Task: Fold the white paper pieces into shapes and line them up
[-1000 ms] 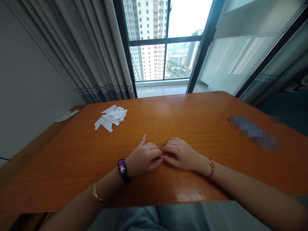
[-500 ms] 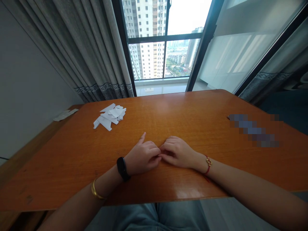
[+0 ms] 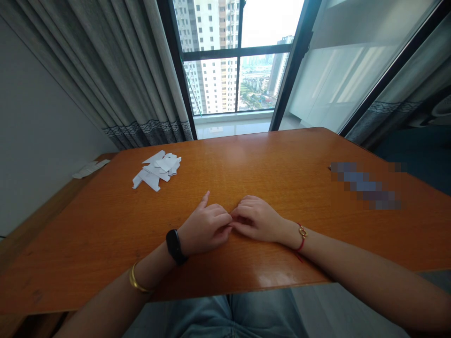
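Note:
My left hand (image 3: 206, 228) and my right hand (image 3: 259, 219) meet at the fingertips above the near part of the wooden table (image 3: 282, 173). The left fingers are curled into a pinch, with the little finger sticking out. Those of the right hand are bent and closed towards the left fingertips. Whatever lies between them, if anything, is hidden or too small to make out. A heap of torn white paper pieces (image 3: 158, 169) lies beyond my left hand. A black wristband (image 3: 175, 246) and a gold bangle (image 3: 136, 279) are on my left arm, a red string bracelet (image 3: 302, 233) on my right wrist.
To the right on the table, a pixelated object (image 3: 364, 183) cannot be recognised. More white paper (image 3: 90, 169) lies on a ledge at the left. Behind the table are a grey curtain (image 3: 141, 70) and a window (image 3: 239, 52).
The view has shifted slightly, so everything appears a little further left and up. My hands keep the same joined pose, and the paper heap has not changed.

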`<state>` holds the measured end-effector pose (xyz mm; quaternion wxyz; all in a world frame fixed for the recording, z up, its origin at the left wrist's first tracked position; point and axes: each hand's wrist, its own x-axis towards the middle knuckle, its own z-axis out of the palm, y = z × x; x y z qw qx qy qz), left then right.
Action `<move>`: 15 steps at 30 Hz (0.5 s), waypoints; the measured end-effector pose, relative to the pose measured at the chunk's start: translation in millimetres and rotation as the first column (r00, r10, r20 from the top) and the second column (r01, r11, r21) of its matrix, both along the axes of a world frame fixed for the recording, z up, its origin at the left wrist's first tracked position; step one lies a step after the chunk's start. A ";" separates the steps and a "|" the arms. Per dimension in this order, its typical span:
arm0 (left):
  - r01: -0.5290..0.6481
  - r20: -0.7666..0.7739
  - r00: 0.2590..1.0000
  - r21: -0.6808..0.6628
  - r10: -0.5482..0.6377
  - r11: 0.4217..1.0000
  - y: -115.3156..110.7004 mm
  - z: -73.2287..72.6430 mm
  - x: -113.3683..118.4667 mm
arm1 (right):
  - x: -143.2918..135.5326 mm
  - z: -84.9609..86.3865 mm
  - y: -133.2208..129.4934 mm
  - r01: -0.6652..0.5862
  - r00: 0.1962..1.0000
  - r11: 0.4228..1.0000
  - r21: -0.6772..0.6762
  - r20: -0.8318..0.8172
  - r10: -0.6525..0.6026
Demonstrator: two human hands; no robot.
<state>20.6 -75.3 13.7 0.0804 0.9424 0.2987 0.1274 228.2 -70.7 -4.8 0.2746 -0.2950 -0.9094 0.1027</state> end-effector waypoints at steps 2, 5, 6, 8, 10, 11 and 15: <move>-0.004 0.000 1.000 0.001 0.004 1.000 0.0 -0.1 0.1 | -0.3 0.2 0.0 0.003 1.000 1.000 -0.002 -0.003 -0.003; -0.004 0.002 1.000 0.000 0.004 1.000 0.0 -0.7 0.2 | -0.3 0.6 -0.9 0.007 1.000 1.000 -0.012 -0.005 -0.007; -0.004 0.005 1.000 0.001 0.004 1.000 0.1 -1.0 0.2 | -0.2 0.8 -1.2 0.010 1.000 1.000 -0.015 -0.006 -0.010; -0.003 0.015 1.000 0.004 0.003 1.000 0.2 -1.6 0.3 | 0.0 0.9 -1.6 0.014 1.000 1.000 -0.017 -0.010 -0.014; -0.002 0.022 1.000 0.006 0.002 1.000 0.3 -2.4 0.2 | 0.3 0.9 -1.8 0.011 1.000 1.000 -0.020 -0.015 -0.011; 0.001 0.023 1.000 0.005 -0.001 1.000 0.4 -2.8 0.0 | 0.5 0.9 -1.8 0.011 1.000 1.000 -0.022 -0.017 -0.011; 0.008 0.038 0.999 0.006 -0.008 1.000 0.7 -3.1 -0.6 | 0.5 1.2 -2.2 0.013 1.000 1.000 -0.028 -0.018 -0.014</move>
